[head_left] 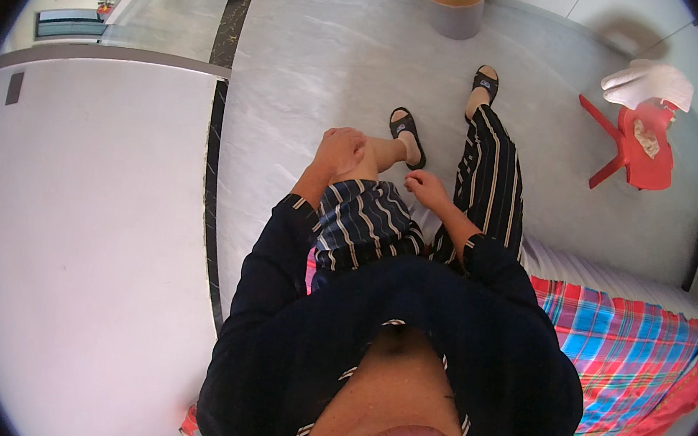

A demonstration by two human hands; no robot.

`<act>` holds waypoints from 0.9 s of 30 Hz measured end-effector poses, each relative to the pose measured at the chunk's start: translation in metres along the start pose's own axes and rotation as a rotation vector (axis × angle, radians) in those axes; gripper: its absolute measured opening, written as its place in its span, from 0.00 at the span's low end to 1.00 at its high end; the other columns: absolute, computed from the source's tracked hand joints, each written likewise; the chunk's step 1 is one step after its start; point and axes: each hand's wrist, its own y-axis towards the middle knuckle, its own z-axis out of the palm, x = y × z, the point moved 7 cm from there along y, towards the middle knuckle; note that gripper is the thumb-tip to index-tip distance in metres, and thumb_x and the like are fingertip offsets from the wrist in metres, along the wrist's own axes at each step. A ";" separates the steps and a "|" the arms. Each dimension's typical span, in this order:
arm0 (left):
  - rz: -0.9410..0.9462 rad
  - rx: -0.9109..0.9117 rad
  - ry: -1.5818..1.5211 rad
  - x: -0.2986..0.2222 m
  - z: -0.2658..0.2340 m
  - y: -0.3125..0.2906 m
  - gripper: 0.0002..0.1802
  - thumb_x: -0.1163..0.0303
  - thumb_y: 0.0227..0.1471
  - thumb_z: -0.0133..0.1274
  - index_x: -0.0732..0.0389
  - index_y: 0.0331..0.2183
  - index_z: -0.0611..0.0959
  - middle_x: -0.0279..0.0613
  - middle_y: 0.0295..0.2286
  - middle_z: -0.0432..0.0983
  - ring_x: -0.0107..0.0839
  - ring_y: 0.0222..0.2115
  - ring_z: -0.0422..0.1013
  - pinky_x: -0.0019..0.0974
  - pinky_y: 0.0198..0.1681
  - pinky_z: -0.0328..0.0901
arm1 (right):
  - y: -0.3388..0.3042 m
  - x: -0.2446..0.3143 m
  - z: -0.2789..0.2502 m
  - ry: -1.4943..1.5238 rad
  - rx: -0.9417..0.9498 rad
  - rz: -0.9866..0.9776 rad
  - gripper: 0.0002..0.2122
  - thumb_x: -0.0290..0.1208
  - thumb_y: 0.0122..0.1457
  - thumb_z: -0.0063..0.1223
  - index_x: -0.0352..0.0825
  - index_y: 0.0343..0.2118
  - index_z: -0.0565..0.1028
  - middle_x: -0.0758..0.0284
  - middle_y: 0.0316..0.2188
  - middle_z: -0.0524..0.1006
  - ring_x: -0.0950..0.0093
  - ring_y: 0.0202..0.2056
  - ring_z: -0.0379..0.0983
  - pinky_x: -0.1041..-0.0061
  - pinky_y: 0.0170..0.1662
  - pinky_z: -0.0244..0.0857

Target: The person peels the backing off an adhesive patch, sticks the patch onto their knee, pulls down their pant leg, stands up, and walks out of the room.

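Observation:
My left hand [340,152] lies over my bare left knee, its fingers spread along the skin. The left leg of my dark striped trousers [366,220] is pushed up above that knee. My right hand [426,188] hangs in the air between my legs, its fingers curled in; anything inside them is hidden. The right trouser leg [494,177] reaches down near the ankle. Black open-toed slippers are on both feet, the left slipper [408,136] nearer and the right slipper [486,81] farther forward.
I sit on a bed edge with a plaid sheet [607,327]. A red folding stool [645,150] with a pale cloth [649,84] stands at the right. A grey bin [454,14] stands ahead. A white panel [88,218] fills the left; grey floor [306,54] lies between.

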 end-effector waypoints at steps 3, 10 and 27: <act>-0.219 -0.138 -0.301 0.016 -0.010 -0.008 0.11 0.68 0.35 0.48 0.59 0.28 0.77 0.42 0.32 0.72 0.36 0.38 0.66 0.40 0.45 0.56 | -0.008 0.053 -0.007 -0.058 -0.147 -0.295 0.08 0.28 0.49 0.48 0.30 0.31 0.73 0.63 0.25 0.74 0.75 0.26 0.70 0.80 0.31 0.64; -0.227 -0.413 -0.238 0.003 -0.012 -0.023 0.11 0.71 0.34 0.49 0.58 0.28 0.75 0.41 0.30 0.72 0.39 0.35 0.66 0.40 0.43 0.56 | 0.026 0.108 0.012 -0.012 -0.164 -0.409 0.08 0.27 0.49 0.48 0.31 0.31 0.73 0.62 0.25 0.74 0.72 0.27 0.71 0.77 0.30 0.64; -0.446 -0.663 -0.486 0.035 -0.013 -0.031 0.05 0.77 0.40 0.43 0.59 0.23 0.73 0.42 0.22 0.70 0.38 0.24 0.67 0.36 0.28 0.62 | 0.048 0.132 0.017 -0.379 -0.124 -0.651 0.07 0.28 0.49 0.46 0.35 0.30 0.72 0.62 0.27 0.72 0.65 0.31 0.69 0.72 0.34 0.63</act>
